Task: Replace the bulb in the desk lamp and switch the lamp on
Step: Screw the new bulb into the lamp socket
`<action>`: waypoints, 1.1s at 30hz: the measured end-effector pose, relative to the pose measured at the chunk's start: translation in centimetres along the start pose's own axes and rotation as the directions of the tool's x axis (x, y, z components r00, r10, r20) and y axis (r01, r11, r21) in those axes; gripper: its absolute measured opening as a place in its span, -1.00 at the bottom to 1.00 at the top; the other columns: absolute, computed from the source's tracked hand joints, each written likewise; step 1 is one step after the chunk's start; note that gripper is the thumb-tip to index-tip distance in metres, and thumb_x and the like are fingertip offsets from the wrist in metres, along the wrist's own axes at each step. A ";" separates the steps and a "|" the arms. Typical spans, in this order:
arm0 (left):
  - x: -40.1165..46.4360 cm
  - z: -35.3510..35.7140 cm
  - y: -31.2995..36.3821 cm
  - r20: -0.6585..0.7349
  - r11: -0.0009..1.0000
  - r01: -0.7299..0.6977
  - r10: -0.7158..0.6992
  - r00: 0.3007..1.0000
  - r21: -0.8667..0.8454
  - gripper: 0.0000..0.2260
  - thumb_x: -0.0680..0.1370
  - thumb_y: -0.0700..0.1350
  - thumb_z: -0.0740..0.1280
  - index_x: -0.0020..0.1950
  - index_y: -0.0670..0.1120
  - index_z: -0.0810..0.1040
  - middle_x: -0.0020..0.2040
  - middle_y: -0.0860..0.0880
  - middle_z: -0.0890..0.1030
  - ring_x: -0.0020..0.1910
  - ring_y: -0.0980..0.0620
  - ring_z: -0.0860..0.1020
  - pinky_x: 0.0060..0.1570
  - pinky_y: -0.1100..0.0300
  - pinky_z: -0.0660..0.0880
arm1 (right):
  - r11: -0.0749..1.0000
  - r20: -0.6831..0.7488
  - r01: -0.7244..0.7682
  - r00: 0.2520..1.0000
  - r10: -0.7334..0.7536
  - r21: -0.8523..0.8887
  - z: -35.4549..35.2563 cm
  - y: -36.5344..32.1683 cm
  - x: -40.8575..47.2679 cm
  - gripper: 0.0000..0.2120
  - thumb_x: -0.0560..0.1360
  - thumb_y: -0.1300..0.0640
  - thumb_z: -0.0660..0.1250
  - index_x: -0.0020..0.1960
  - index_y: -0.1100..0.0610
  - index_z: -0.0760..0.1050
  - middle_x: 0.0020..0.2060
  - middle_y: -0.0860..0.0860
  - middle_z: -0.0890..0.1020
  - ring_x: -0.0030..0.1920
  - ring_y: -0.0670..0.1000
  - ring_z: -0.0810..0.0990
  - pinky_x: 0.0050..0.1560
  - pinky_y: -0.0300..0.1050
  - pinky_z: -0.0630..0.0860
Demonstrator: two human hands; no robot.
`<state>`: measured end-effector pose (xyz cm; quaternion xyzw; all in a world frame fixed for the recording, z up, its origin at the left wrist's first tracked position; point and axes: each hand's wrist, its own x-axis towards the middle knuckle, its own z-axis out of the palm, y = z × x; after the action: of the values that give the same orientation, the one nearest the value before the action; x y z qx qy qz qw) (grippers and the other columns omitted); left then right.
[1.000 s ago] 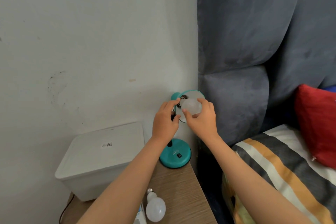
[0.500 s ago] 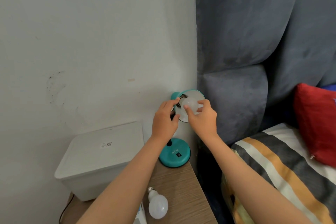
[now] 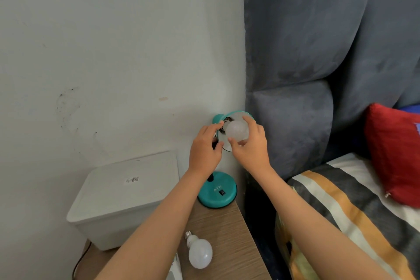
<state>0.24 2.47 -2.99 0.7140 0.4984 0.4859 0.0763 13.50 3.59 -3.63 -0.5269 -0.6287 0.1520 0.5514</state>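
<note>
Centrally in the frame, the right hand pinches a white bulb at the teal lamp shade; the left hand grips the shade's neck. Whether it is seated is unclear. A second bulb lies at lower centre; the base switch looks untouched.

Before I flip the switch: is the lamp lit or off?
Off. The bulb in the right hand at the shade shows no glow.

Soft, even daylight fills the room, dim toward 5 o'clock beside the bed. Shadows are faint. The wall shows no glare. Straight edges bow at the borders; focus is slightly soft throughout.
</note>
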 end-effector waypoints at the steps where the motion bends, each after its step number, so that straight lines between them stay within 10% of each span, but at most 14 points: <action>1: 0.0 0.0 0.0 0.000 1.000 0.000 0.000 1.000 -0.004 -0.54 0.43 -0.29 0.39 0.28 0.01 0.45 0.09 -0.03 0.53 -0.05 0.01 0.59 0.02 0.03 0.57 | 1.000 -0.004 -0.006 1.000 0.006 -0.007 0.0 0.1 0.0 -0.46 0.42 0.10 0.43 0.32 0.13 0.32 0.04 0.05 0.42 -0.19 0.03 0.56 -0.30 -0.57 0.36; 23: -0.1 0.2 -0.1 0.000 1.000 -0.007 0.007 1.000 -0.025 -0.54 0.43 -0.31 0.39 0.28 0.01 0.45 0.10 -0.03 0.53 -0.03 -0.01 0.59 0.02 0.00 0.58 | 0.988 -0.043 -0.157 0.987 0.157 0.005 -0.3 0.1 0.1 -0.48 0.42 -0.08 0.40 0.25 0.17 0.39 0.05 0.18 0.60 -0.19 -0.03 0.56 -0.20 -0.32 0.41; 27: 0.0 0.0 -0.2 0.001 1.000 -0.003 0.003 1.000 -0.017 -0.55 0.43 -0.30 0.39 0.28 0.00 0.45 0.11 -0.02 0.53 -0.01 -0.01 0.59 0.04 0.00 0.57 | 1.000 0.011 0.012 1.000 -0.012 -0.010 -0.2 0.1 -0.2 -0.45 0.39 0.11 0.45 0.33 0.11 0.37 0.12 0.15 0.49 -0.24 -0.03 0.58 -0.22 -0.63 0.32; 33: 0.0 0.2 -0.1 0.002 1.000 0.005 -0.004 1.000 -0.020 -0.54 0.43 -0.30 0.39 0.28 0.01 0.45 0.11 -0.03 0.53 -0.01 -0.01 0.59 0.04 0.00 0.57 | 0.998 -0.014 -0.061 0.998 0.061 -0.029 -0.2 -0.1 0.2 -0.51 0.41 0.04 0.44 0.27 0.16 0.41 0.08 0.16 0.57 -0.22 0.00 0.60 -0.30 -0.54 0.32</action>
<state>0.27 2.62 -3.14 0.7125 0.4949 0.4900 0.0851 13.71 3.64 -3.39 -0.5549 -0.6109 0.1560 0.5427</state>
